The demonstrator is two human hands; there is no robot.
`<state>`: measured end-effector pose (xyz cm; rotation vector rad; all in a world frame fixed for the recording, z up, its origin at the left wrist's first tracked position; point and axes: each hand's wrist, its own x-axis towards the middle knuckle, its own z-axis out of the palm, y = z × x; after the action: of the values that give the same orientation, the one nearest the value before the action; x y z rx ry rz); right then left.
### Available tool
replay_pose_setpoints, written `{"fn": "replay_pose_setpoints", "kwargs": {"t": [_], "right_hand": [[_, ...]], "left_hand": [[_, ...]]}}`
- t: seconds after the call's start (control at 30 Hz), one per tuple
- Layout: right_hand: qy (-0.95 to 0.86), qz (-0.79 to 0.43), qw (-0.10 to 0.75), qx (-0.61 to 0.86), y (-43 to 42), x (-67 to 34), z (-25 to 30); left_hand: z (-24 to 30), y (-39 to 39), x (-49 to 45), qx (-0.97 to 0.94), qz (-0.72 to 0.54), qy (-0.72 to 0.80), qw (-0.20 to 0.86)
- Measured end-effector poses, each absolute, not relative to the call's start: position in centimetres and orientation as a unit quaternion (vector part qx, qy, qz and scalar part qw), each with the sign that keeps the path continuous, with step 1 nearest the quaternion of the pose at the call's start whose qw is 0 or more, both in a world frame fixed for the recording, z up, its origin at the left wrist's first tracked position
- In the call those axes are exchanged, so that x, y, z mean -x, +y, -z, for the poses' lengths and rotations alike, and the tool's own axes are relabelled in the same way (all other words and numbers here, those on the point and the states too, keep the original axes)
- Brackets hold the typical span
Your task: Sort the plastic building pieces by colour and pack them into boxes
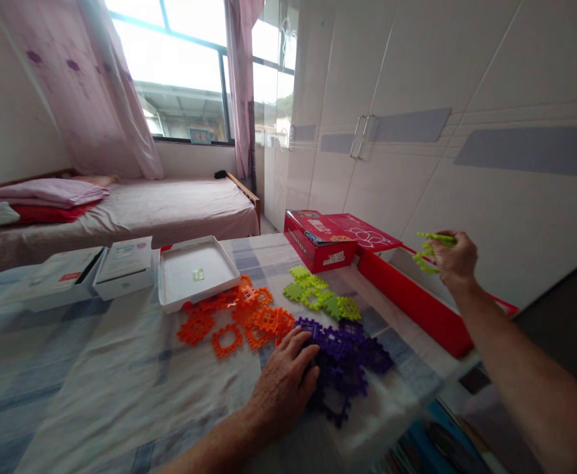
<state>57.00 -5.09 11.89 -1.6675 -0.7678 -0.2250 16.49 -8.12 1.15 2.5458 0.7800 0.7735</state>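
Note:
My right hand [456, 258] is raised over the open red box [416, 306], pinching a few light green interlocking plastic pieces [425, 255]. On the table my left hand [288, 382] lies with fingers stretched out, its fingertips at the line between the orange and purple pieces. Purple toothed pieces [340, 355] are heaped just right of it, and orange toothed pieces [263, 319] spread out beyond it to the left. A small group of green pieces [312, 296] lies farther back, apart from both hands.
A closed-looking red box [320, 240] stands behind the green pieces. To the left are a shallow white tray [167, 299] and white cartons [125, 263] [66, 280]. A checked cloth [95, 368] covers the table. Beyond are a bed [179, 204] and wardrobe doors [401, 85].

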Motion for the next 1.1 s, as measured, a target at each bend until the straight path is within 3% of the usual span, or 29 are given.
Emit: {"fn": "replay_pose_setpoints", "kwargs": {"t": [0.23, 0.37, 0.47, 0.57, 0.67, 0.87, 1.1], "right_hand": [[-0.318, 0.117, 0.404, 0.849, -8.2, -58.3, -11.3], [-0.496, 0.179, 0.300, 0.795, -7.8, -52.6, -11.1], [-0.614, 0.079, 0.253, 0.744, -6.8, -47.3, -9.7], [-0.671, -0.040, 0.147, 0.725, -5.9, -43.0, -7.5], [-0.659, -0.066, 0.083, 0.744, -5.1, -40.8, -6.0], [-0.661, -0.094, 0.113, 0.736, -3.6, -40.5, -5.8], [-0.649, -0.182, 0.248, 0.696, -3.2, -41.0, -5.9]], "left_hand": [[-1.2, -8.2, -16.4, -0.905, -0.273, 0.276, 0.175], [-1.1, -8.2, -16.4, -0.907, -0.267, 0.276, 0.171], [-1.0, -8.1, -16.4, -0.909, -0.261, 0.277, 0.170], [-1.0, -8.1, -16.4, -0.909, -0.261, 0.278, 0.170], [-1.1, -8.2, -16.4, -0.908, -0.263, 0.277, 0.172], [-1.2, -8.3, -16.4, -0.905, -0.268, 0.278, 0.179], [-0.9, -8.2, -16.4, -0.906, -0.265, 0.276, 0.183]]}}
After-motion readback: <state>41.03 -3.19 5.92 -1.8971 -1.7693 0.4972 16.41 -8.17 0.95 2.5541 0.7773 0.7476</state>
